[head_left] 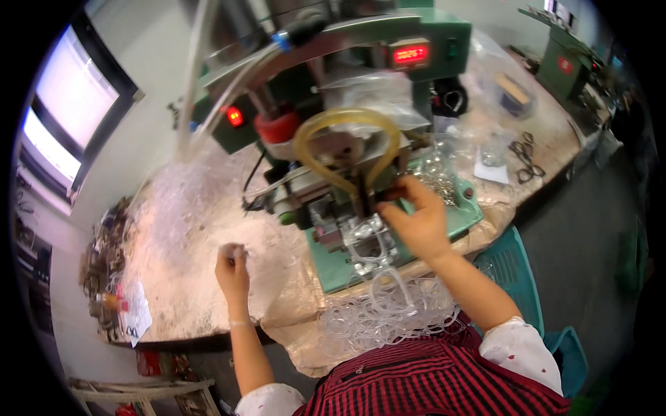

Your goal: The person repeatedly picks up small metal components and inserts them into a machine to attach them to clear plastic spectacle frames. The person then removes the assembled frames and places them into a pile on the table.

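Left hand (233,270), eight o'clock: fingers curled, contents unclear. Right hand (420,220), three o'clock: at green machine (333,147), grip unclear.

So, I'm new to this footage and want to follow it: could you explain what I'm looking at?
This is one picture, taken by a wide fisheye camera on a person's head, looking down; that is why edges bend. No robot here: the two bare hands belong to the wearer, whose striped apron shows below.

The big green machine has red-lit displays and a yellowish tube loop in front. The right hand is at the machine, beside the loop's lower end. The left hand is over the table, fingertips together. Blur hides whether either holds anything.

Tangled clear plastic pieces lie at the near edge, and a clear heap lies farther left.
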